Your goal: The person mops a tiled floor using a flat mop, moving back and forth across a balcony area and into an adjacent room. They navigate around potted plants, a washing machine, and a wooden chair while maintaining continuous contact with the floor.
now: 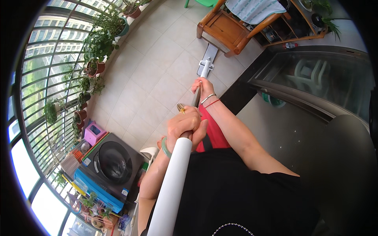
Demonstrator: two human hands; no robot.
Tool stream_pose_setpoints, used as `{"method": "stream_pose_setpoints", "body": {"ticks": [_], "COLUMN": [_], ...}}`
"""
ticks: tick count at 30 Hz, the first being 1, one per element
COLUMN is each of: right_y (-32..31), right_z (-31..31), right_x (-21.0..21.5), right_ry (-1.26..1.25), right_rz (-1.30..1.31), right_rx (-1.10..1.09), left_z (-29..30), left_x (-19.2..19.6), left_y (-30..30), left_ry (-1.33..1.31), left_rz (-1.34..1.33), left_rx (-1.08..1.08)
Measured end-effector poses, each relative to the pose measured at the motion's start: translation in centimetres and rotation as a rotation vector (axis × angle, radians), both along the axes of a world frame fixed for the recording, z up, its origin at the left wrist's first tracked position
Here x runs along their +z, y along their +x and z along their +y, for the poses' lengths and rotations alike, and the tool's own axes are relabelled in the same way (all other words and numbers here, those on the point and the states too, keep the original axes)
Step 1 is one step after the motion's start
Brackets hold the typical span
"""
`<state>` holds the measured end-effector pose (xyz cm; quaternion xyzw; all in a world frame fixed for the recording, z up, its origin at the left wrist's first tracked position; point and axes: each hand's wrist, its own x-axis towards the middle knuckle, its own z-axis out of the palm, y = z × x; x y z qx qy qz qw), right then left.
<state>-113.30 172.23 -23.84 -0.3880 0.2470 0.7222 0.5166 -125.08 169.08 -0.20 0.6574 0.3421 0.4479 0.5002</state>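
Observation:
A long white mop handle (173, 185) runs from the bottom of the view up to a flat grey mop head (209, 55) resting on the beige tiled floor. My left hand (184, 124) grips the upper part of the handle; it wears a ring and a green bangle. My right hand (202, 87) grips the handle further down, nearer the mop head, with a silver bracelet and a red string on the wrist. The mop head lies just in front of a wooden chair (228, 29).
A towel (254, 8) hangs over the chair. Potted plants (98, 47) line the curved window on the left. A dark washing machine (112, 163) and a pink box (94, 133) stand at lower left. A glass sliding door (315, 78) is on the right.

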Motion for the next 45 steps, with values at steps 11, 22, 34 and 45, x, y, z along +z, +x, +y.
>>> {"method": "stream_pose_setpoints", "body": {"ticks": [11,22,34,45], "right_y": [5.8,5.1,-7.7,-7.0], "right_z": [1.0,-1.9,-10.9,-9.8], "right_x": [-3.2,-1.7,0.7,1.6], "right_ry": [-0.011,0.077,0.025,-0.047], "right_rz": [-0.009,0.092,0.314,-0.130], "right_rx": [-0.120,-0.064,-0.040,0.012], "left_z": [1.1,1.2,-5.2,-7.4], "left_x": [-4.1,-1.3,3.8,2.6], "left_y": [4.9,4.8,-4.8,-6.7], "left_ry": [0.056,0.030,-0.005,0.000], "left_rz": [0.020,0.150,0.271,0.012], "left_rx": [-0.201,-0.379,-0.448,-0.184]}}
